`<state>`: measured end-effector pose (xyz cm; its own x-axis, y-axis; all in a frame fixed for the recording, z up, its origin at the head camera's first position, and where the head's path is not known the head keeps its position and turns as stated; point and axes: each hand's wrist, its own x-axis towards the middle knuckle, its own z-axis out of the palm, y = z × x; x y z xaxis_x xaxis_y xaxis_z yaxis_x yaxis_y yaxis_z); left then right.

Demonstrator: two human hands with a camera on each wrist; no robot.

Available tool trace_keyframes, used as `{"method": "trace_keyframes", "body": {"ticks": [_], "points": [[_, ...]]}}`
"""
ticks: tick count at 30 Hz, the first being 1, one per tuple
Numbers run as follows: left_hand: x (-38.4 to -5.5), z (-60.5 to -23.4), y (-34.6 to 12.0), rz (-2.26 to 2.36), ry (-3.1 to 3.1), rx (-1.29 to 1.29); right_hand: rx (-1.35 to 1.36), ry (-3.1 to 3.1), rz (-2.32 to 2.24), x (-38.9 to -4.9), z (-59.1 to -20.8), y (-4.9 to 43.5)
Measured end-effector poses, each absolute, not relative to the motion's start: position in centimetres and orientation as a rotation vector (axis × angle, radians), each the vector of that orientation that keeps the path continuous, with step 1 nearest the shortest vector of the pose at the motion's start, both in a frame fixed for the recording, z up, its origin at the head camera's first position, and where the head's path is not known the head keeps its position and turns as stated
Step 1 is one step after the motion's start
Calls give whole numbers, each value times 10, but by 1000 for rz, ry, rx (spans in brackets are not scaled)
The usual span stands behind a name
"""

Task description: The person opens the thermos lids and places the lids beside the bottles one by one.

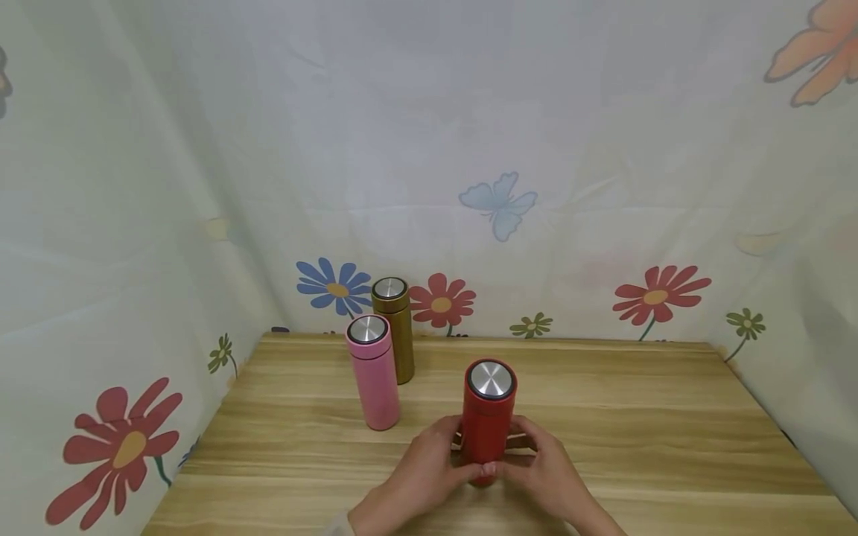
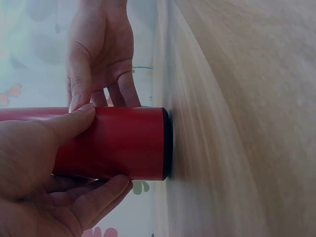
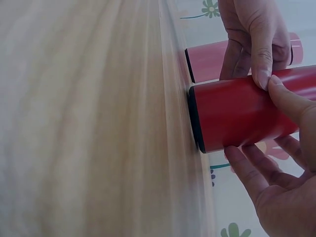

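Note:
A red thermos (image 1: 485, 428) with a silver-topped lid (image 1: 491, 379) is held upright between both hands at the front of the table. My left hand (image 1: 429, 463) grips its left side, thumb across the near face and fingers around the side. From the right, my right hand (image 1: 548, 473) grips it the same way, and the two thumb tips meet in front. In the left wrist view the black base of the thermos (image 2: 123, 145) is right at the tabletop. The right wrist view shows fingers of both hands around the lower part of the red body (image 3: 232, 116).
A pink thermos (image 1: 377, 387) stands upright to the left of the red one. Just behind it is a gold thermos (image 1: 404, 342), partly hidden by the pink one. The wooden table (image 1: 623, 417) is enclosed by flower-printed white curtains (image 1: 402, 134).

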<state>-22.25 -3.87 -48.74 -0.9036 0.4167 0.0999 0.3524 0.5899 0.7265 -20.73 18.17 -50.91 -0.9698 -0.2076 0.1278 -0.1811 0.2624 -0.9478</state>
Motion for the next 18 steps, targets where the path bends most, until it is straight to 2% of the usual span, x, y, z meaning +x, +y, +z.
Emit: {"method": "trace_keyframes", "body": {"ticks": [18], "points": [[-225, -496, -40, 1277, 2657, 623, -461, 2470, -1827, -208, -511, 184]]}}
